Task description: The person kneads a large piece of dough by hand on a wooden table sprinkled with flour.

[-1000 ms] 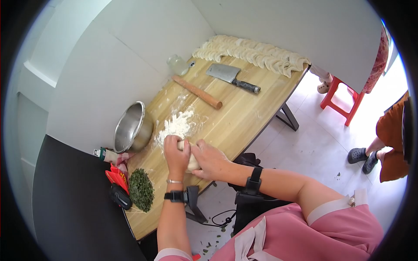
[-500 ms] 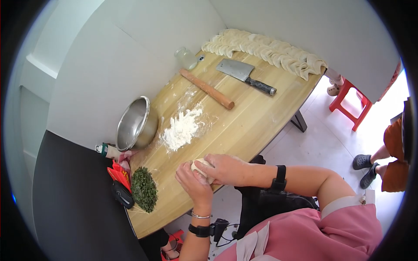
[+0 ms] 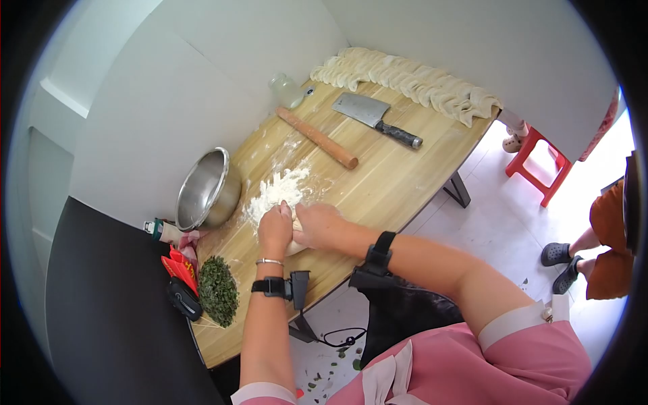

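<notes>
Pale dough (image 3: 295,247) shows between and just under my two hands, at the near edge of a pile of white flour (image 3: 278,192) on the wooden table. My left hand (image 3: 275,229) is closed on the dough from the left, its thumb side upward. From the right, my right hand (image 3: 320,227) grips the same dough, fingers curled. Most of the dough is hidden by the hands. Beyond the flour lie a wooden rolling pin (image 3: 317,138) and a cleaver (image 3: 368,111) with a black handle.
Along the far edge lie rows of dumpling wrappers (image 3: 405,77). A steel bowl (image 3: 219,192), a glass jar (image 3: 286,90) and a heap of chopped greens (image 3: 218,291) line the left side. A red stool (image 3: 540,165) and a person's legs (image 3: 587,251) are at right.
Both hands have moved away from the table's near edge to the flour, taking the dough along. My arms are now stretched further forward, with the hands turned knuckles up.
</notes>
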A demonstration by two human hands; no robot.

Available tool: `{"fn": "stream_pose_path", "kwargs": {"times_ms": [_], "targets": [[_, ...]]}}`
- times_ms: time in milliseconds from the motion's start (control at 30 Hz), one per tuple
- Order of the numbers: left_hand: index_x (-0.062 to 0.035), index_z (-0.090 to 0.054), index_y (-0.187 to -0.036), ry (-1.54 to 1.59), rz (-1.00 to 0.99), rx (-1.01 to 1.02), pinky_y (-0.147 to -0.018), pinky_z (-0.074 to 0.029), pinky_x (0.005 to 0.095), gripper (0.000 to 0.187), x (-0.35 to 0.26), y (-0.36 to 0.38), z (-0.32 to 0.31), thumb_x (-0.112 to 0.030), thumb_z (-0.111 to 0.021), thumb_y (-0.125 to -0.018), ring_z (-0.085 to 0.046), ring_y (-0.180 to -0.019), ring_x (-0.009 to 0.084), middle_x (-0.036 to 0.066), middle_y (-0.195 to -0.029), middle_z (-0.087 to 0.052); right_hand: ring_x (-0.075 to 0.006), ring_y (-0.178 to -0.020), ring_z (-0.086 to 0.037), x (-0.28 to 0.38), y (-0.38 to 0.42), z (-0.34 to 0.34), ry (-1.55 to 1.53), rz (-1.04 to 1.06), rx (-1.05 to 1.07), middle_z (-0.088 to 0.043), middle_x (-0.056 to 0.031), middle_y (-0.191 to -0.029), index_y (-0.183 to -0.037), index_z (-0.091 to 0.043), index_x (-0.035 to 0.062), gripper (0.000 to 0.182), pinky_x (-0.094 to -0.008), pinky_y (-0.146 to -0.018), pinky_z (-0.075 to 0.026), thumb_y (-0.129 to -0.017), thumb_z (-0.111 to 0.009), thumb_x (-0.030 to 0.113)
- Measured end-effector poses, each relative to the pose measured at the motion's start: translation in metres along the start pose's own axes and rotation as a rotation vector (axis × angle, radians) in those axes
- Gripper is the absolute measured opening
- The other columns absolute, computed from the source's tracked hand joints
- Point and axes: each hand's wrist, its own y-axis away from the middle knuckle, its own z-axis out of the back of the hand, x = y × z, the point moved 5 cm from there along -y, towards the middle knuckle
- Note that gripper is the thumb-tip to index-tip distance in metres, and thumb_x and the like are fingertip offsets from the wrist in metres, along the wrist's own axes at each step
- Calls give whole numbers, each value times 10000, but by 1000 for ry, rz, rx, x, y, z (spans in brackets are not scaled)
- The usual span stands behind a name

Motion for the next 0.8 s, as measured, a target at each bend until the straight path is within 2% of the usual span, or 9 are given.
{"fn": "stream_pose_path", "kwargs": {"times_ms": [67,167,233,267,333,467,567,633,800], "targets": [[32,-656,-816,5,6,63,-786,-435,528,439,-5,3,-1,-295,-418,-988,-588,-859,460,305,-861,-640,-383,-843,-657,7,14,-6,66,-152,-138,-613,-241,-1001,-1119,-487,-37,490,-466,-724,-535,-858,-629,353],[35,-647,-857,180,-15,26,-838,-432,496,412,-19,18,10,-295,-436,-981,-582,-916,434,287,-925,-642,-365,-822,-655,24,46,-11,79,-176,-271,-608,-214,-957,-1127,-483,-45,503,-447,-704,-537,-868,-629,360],[38,-607,-968,369,-71,-155,-926,-407,466,368,-32,53,25,-290,-441,-982,-533,-1042,406,264,-1098,-599,-327,-832,-655,37,72,-8,101,-181,-258,-607,-199,-952,-1171,-494,-71,533,-411,-695,-542,-819,-670,289],[38,-607,-968,367,-70,-155,-926,-407,466,368,-35,71,26,-290,-441,-982,-533,-1042,406,264,-1098,-599,-319,-806,-648,44,83,-14,143,-73,-276,-606,-193,-942,-1176,-490,-76,522,-412,-677,-535,-807,-661,251],[22,-530,-1117,322,-282,-319,-1004,-350,458,331,-48,105,32,-261,-409,-995,-454,-1144,395,228,-1227,-504,-315,-753,-627,54,100,-17,155,109,-257,-591,-182,-881,-1191,-485,-73,501,-420,-630,-515,-766,-636,144],[8,-477,-1208,304,-335,-418,-1025,-326,481,341,-37,122,26,-239,-371,-997,-431,-1162,413,229,-1236,-469,-325,-748,-621,48,101,0,76,242,-276,-573,-186,-899,-1181,-490,-52,526,-425,-637,-520,-734,-682,147],[-1,-494,-1192,316,-336,-374,-1020,-332,444,381,-25,105,19,-300,-344,-1009,-451,-1156,385,222,-1210,-496,-369,-849,-617,41,72,14,26,280,-317,-550,-203,-1016,-1205,-458,-30,685,-432,-705,-529,-653,-799,192],[2,-488,-1220,181,-322,-210,-1000,-346,471,347,-27,83,13,-219,-344,-996,-459,-1134,400,218,-1200,-496,-369,-838,-636,29,43,5,14,184,-116,-540,-207,-1015,-1105,-516,-33,578,-433,-713,-544,-658,-796,203],[0,-570,-1112,85,-391,-361,-879,-419,467,320,-17,43,1,-201,-351,-996,-535,-1009,394,207,-1078,-581,-411,-949,-606,-2,-3,9,-27,56,29,-565,-227,-1093,-1206,-505,-27,669,-440,-797,-532,-674,-801,251]]}}
